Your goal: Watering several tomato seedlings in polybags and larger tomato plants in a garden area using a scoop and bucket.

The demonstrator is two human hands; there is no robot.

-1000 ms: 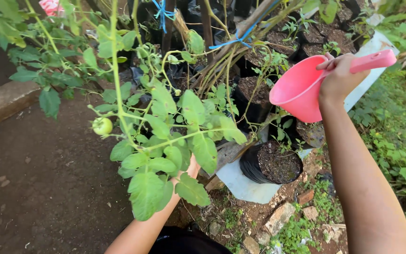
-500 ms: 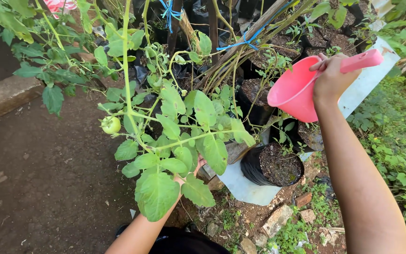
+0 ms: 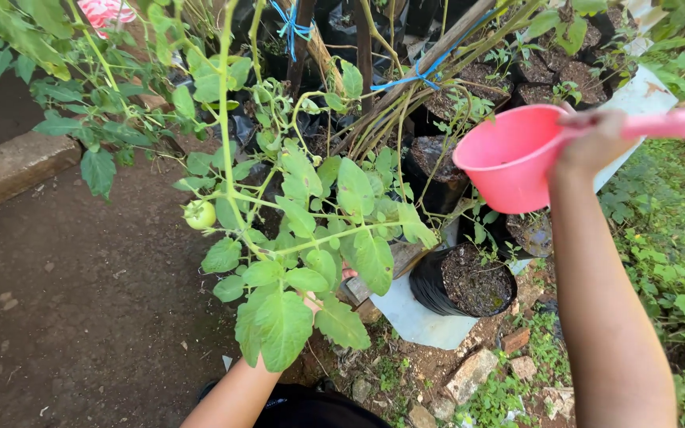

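My right hand (image 3: 592,143) grips the handle of a pink plastic dipper (image 3: 509,158), held level above the black grow bags of soil. The nearest black bag (image 3: 461,281) sits below and left of the dipper. My left hand (image 3: 323,297) reaches up under a tomato plant (image 3: 311,238) and is mostly hidden behind its leaves; only a bit of finger shows, touching the foliage. A small green tomato (image 3: 200,214) hangs on the left side of the plant.
More black soil bags with seedlings (image 3: 549,67) stand at the back, among wooden stakes tied with blue string (image 3: 406,79). A white sheet (image 3: 414,317) lies under the bags. Stones (image 3: 473,372) and weeds lie below, dark bare ground to the left, grass (image 3: 675,254) to the right.
The dipper has shifted slightly lower and to the left with my right hand. The plant leaves have swayed a little around my left hand.
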